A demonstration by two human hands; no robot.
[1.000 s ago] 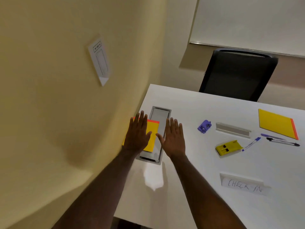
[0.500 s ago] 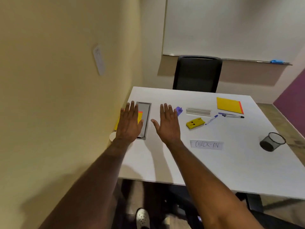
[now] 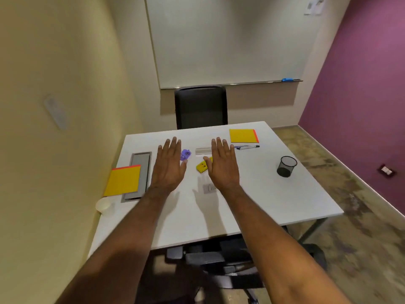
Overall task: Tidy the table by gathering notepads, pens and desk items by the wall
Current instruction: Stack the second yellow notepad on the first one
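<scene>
Over the white table [image 3: 263, 194], head view: left hand [image 3: 168, 166] and right hand [image 3: 223, 166] both flat, fingers spread, holding nothing. One yellow notepad [image 3: 123, 181] sits by the wall, overlapping the grey cable tray [image 3: 142, 163]. Second yellow notepad [image 3: 242, 135] at far edge, pens [image 3: 247, 147] just beside it. Purple item [image 3: 185, 153], yellow item [image 3: 202, 167] and clear strip [image 3: 202, 150] mid-table, partly behind the hands. Mesh cup [image 3: 286, 166] sits well apart, right side.

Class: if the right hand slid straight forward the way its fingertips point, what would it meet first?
Probably the clear ruler-like bar just left of the right hand; beyond lies bare table, though height above it is unclear.
</scene>
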